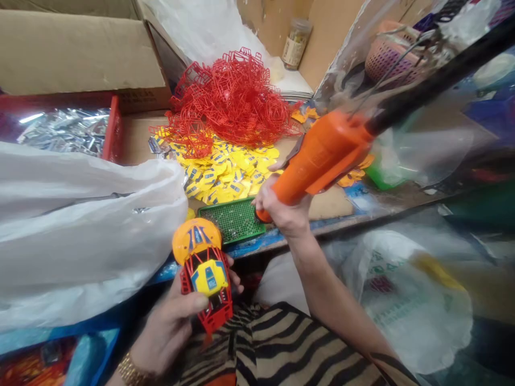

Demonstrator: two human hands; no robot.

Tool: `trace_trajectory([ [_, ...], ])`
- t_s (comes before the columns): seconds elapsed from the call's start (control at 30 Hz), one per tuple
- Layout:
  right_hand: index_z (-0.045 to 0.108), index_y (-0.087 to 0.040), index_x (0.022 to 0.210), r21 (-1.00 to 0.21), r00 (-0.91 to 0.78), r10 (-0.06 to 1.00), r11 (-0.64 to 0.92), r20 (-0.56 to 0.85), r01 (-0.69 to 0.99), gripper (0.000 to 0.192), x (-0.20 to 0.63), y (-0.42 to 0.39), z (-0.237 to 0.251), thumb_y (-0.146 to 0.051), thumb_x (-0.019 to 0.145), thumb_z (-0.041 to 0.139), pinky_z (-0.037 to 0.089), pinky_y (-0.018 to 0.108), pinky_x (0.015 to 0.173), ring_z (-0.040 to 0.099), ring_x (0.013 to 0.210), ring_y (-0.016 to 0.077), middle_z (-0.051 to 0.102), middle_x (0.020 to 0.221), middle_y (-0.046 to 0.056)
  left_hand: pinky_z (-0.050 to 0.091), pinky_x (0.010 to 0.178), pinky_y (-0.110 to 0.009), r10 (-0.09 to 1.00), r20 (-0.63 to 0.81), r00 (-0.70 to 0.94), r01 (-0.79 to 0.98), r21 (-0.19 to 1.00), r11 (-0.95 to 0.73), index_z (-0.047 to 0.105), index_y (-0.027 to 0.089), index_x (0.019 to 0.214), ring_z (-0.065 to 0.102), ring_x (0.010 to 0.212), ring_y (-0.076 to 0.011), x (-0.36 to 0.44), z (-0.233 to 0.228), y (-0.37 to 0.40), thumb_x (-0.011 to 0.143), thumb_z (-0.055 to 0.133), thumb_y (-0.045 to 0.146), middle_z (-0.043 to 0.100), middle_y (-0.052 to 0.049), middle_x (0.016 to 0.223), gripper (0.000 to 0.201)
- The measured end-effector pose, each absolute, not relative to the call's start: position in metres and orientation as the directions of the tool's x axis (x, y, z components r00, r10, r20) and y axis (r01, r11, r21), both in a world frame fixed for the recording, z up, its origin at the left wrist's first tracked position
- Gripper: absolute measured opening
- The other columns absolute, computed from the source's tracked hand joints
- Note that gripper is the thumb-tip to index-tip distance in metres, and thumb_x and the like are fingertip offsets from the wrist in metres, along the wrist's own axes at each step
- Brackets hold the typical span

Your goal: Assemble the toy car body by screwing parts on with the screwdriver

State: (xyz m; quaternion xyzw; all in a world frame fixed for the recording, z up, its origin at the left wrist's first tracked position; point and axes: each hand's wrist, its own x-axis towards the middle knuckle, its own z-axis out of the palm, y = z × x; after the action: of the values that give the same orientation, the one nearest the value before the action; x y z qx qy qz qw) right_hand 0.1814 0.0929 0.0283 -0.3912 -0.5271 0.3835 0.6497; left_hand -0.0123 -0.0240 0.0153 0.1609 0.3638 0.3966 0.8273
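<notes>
Toy car (pixel 207 284): in the head view, low and close to the body, above striped clothing (pixel 298 343); its slim red bars surround a smooth yellow panel, with an orange rounded piece (pixel 197 236) at the far end. Whether that piece is fastened cannot be told.
Left hand (pixel 175 311): closed around the car, thumb along one side, fingertips showing on the other.
Right hand (pixel 287 212): wrapped around the lower body of an orange power tool (pixel 322 161), a stout plastic cylinder.
Risk at the car: too hard a squeeze could bend the thin bars; a loose grip could let the car twist or drop.
Risk at the tool: its bulk could knock the green basket (pixel 244 236) just beside it and spill the small metallic bits inside.
Risk on the surface (pixel 277 236): the red frames (pixel 229 96) look likely to snag one another, being open, springy and piled together.
Materials nearby: flat, glossy yellow pieces (pixel 229 171) under the frames' near edge; shiny silver parts (pixel 68 131) in a red bin (pixel 113 128); limp, creased white sheeting (pixel 100 230) at left.
</notes>
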Motion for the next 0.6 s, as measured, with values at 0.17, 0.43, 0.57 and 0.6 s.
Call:
trace_trajectory([
  [0.17,0.052,-0.022,0.090,-0.888,0.185,0.878,0.457,0.441,-0.051,0.020,0.182,0.093,0.033,-0.023,0.077,0.067,0.056,0.040,0.072,0.053,0.051,0.0114,0.055,0.059,-0.009,0.055,0.097,-0.044,0.793,-0.481,0.373,-0.590,0.537,0.603,0.073,0.019,0.112,0.068,0.100,-0.0303,-0.013,0.009,-0.025,0.062,0.083,0.025,0.074,-0.008,0.109,0.051],
  [0.43,0.052,-0.022,0.086,-0.881,0.193,0.871,0.470,0.452,-0.055,0.017,0.183,0.093,0.034,-0.024,0.079,0.067,0.055,0.039,0.073,0.052,0.051,0.0109,0.054,0.058,-0.008,0.059,0.091,-0.044,0.796,-0.450,0.404,-0.619,0.507,0.600,0.072,0.017,0.115,0.070,0.099,-0.0322,-0.014,0.003,-0.029,0.065,0.080,0.023,0.074,-0.011,0.109,0.051],
  [0.57,0.052,-0.023,0.088,-0.879,0.200,0.868,0.473,0.455,-0.054,0.019,0.183,0.092,0.035,-0.025,0.078,0.068,0.055,0.039,0.078,0.054,0.053,0.0111,0.055,0.059,-0.008,0.059,0.091,-0.047,0.807,-0.461,0.368,-0.678,0.461,0.573,0.071,0.021,0.115,0.069,0.103,-0.0326,-0.013,0.003,-0.030,0.066,0.082,0.023,0.073,-0.011,0.116,0.051],
  [0.6,0.052,-0.023,0.089,-0.880,0.204,0.868,0.471,0.452,-0.055,0.020,0.183,0.091,0.036,-0.025,0.079,0.068,0.055,0.039,0.077,0.054,0.053,0.0110,0.055,0.059,-0.008,0.058,0.091,-0.048,0.807,-0.462,0.368,-0.684,0.454,0.572,0.070,0.021,0.116,0.069,0.104,-0.0330,-0.012,0.003,-0.030,0.066,0.081,0.023,0.073,-0.011,0.117,0.051],
])
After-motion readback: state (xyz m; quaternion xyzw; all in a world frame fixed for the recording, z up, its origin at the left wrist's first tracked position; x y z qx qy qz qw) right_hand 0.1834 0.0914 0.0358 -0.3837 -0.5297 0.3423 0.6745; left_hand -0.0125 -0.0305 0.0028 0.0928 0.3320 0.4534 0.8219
